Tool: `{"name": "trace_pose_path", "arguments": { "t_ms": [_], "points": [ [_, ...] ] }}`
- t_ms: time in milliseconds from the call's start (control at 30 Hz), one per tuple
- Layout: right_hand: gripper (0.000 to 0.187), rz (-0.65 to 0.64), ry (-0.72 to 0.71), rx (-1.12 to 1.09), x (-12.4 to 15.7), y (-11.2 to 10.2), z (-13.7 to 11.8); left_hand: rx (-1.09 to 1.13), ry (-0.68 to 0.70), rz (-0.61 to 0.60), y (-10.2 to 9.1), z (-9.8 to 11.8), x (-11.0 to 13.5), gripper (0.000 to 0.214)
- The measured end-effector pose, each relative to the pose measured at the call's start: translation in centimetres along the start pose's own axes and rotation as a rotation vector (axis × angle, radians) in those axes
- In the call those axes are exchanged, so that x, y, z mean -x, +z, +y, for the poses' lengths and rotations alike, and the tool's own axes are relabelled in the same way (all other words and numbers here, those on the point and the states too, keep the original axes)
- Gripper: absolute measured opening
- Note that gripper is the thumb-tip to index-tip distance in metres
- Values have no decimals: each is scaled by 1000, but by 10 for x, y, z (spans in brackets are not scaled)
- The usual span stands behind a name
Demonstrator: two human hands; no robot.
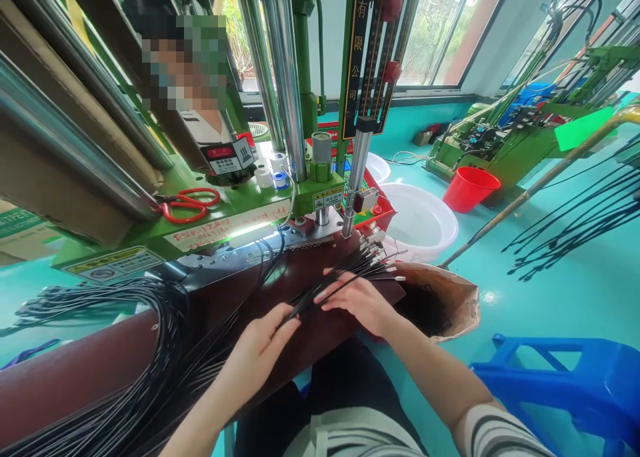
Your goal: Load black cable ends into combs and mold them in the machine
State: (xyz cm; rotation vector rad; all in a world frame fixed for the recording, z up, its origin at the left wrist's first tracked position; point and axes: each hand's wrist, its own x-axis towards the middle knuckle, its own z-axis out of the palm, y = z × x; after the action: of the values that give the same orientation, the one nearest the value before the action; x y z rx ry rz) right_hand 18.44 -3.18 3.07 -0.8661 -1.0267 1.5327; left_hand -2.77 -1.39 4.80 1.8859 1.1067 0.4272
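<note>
Polished metal, smooth plastic and creased paper over a glossy turquoise floor [490, 244].
Thin black cables [353, 264] look plastic-coated; tall silver cylindrical columns [289, 77] are mirror-bright metal; the dark red bench [90, 370] is smooth with a soft sheen; the round white tub [453, 230] looks plastic, the brown open sack [467, 304] crinkled paper.

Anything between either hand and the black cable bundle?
Nothing visible. The left hand already grips the black cable bundle; the right hand is right at it, near the white tips, with no other object between.
</note>
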Motion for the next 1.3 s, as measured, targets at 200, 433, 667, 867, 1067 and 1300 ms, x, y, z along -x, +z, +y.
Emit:
{"name": "trace_pose_path", "arguments": {
  "t_ms": [200, 433, 667, 867, 1067, 1300],
  "points": [
    [26, 32, -4, -279, -18, -7, -14, -417, 11, -110, 37, -10, 27, 28],
    [38, -340, 96, 64, 0, 20, -5, 445, -7, -408, 53, 19, 22, 29],
    [33, -34, 40, -77, -1, 3, -40, 837, 42, -113, 60, 70, -46, 22],
    [18, 259, -298, -57, -6, -27, -66, 538, 200, -85, 38, 92, -87, 16],
    [11, 293, -339, -79, -9, -39, -60, 476, 163, -120, 35, 91, -96, 18],
    [7, 360, -341, -175, -18, -38, -57, 488, 116, -81, 37, 88, -99, 24]
  ]
}}
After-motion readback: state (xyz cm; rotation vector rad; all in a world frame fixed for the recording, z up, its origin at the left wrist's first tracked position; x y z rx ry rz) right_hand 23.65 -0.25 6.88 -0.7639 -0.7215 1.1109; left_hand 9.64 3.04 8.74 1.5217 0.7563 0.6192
